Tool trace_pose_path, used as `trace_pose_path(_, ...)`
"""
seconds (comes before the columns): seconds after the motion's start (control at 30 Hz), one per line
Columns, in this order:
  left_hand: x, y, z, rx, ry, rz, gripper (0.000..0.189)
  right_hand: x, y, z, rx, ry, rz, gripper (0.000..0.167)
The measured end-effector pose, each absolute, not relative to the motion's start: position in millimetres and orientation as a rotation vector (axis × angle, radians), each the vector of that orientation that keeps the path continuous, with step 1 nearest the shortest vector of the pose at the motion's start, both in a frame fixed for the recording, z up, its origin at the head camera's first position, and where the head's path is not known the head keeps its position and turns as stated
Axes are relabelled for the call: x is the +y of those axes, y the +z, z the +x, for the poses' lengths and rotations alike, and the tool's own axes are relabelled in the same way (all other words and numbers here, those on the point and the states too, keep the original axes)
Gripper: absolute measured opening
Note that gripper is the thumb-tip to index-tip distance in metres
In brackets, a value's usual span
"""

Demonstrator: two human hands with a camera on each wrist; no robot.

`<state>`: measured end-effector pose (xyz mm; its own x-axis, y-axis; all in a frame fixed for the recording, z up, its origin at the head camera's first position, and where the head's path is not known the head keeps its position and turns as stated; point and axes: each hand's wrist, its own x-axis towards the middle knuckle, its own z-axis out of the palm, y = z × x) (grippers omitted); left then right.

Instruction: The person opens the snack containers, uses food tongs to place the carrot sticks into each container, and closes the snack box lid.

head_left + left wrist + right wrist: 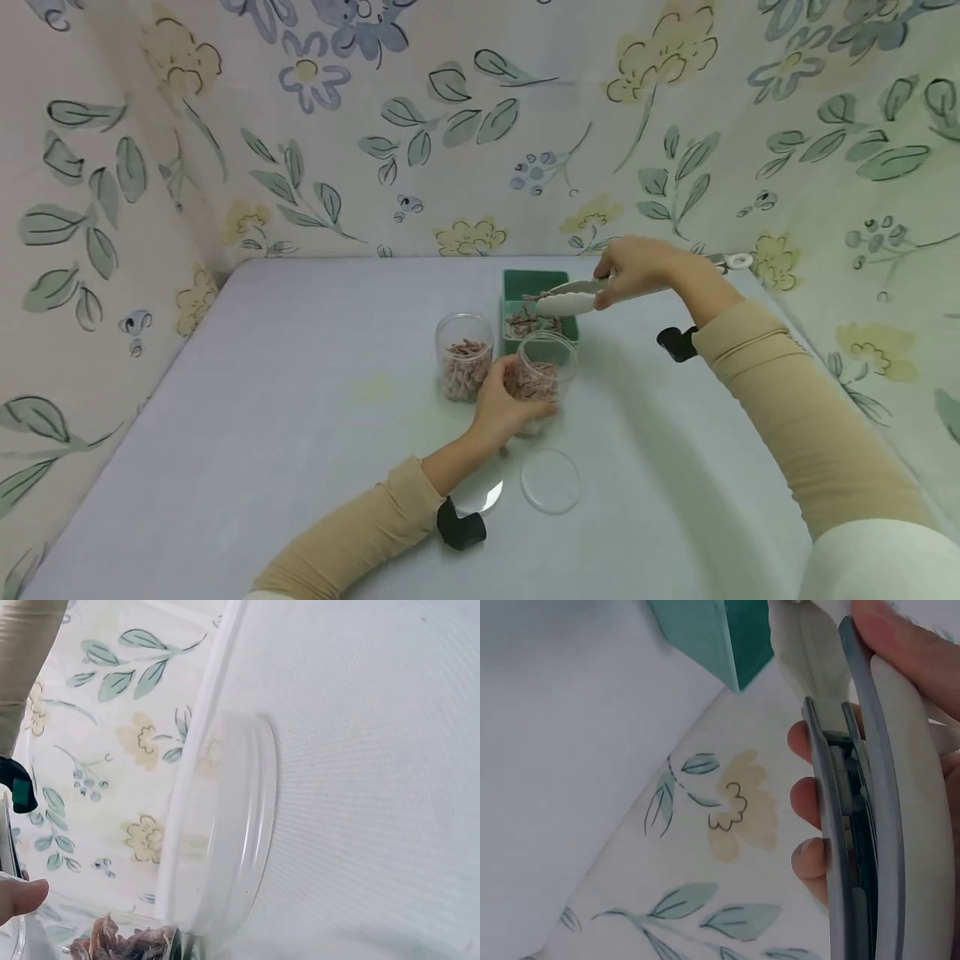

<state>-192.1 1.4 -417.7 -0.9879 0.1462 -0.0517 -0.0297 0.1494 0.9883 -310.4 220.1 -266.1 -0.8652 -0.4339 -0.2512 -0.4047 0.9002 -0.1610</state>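
In the head view my left hand (506,402) grips a clear round jar (564,367) part-filled with reddish-brown dried strips. My right hand (636,268) holds a pair of tongs (566,303) with white tips; its fingers wrap the grey-edged handles (892,810) in the right wrist view. The tong tips are over the near part of a green rectangular container (536,283), where similar strips (531,323) lie. Close to the left wrist camera is the thumb (26,895), with brown strips (120,943) at the bottom edge.
A second clear jar (463,360) of the same strips stands just left of the held one. Nearer the front, two clear round lids lie flat: one lid (551,482) in full view, another lid (480,490) partly behind the left wrist. Floral cloth (465,167) hangs behind the white table (315,375).
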Motion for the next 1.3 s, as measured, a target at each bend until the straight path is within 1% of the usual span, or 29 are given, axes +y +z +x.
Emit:
trace_pose_path(0.17, 5, -417, -193, 2.249, 1.974, 0.077, 0.076, 238, -251, -292, 2.77, -0.372, -0.645, 0.051)
trace_pose_path(0.27, 6, -417, -193, 2.252, 1.991, 0.063, 0.076, 244, -240, -277, 2.746, -0.428, -0.7, 0.05)
trace_pose_path(0.37, 6, -416, -194, 2.236, 2.028, 0.063, 0.074, 243, -233, -264, 2.697, -0.395, -0.812, 0.047)
trace_pose_path(0.5, 7, -416, -195, 2.243, 2.06, 0.118, 0.075, 233, -231, -251, 2.675, -0.215, -0.929, 0.046)
trace_pose_path(0.6, 9, -416, -195, 2.268, 2.05, 0.151, 0.077, 223, -229, -242, 2.713, -0.024, -0.958, 0.045)
trace_pose_path(0.7, 10, -417, -195, 2.301, 2.023, 0.176, 0.078, 211, -226, -233, 2.75, 0.194, -1.009, 0.038)
trace_pose_path(0.83, 11, -418, -196, 2.356, 1.986, 0.28, 0.077, 190, -225, -218, 2.78, 0.481, -1.106, 0.026)
trace_pose_path(0.97, 11, -416, -196, 2.357, 1.982, 0.41, 0.076, 173, -226, -206, 2.778, 0.69, -1.228, 0.022)
trace_pose_path(1.07, 11, -416, -197, 2.342, 1.979, 0.465, 0.076, 166, -225, -200, 2.777, 0.772, -1.285, 0.027)
trace_pose_path(1.17, 12, -418, -197, 2.305, 1.991, 0.454, 0.075, 166, -222, -198, 2.791, 0.77, -1.278, 0.035)
trace_pose_path(1.3, 13, -421, -199, 2.202, 2.048, 0.374, 0.073, 177, -212, -201, 2.847, 0.574, -1.113, 0.048)
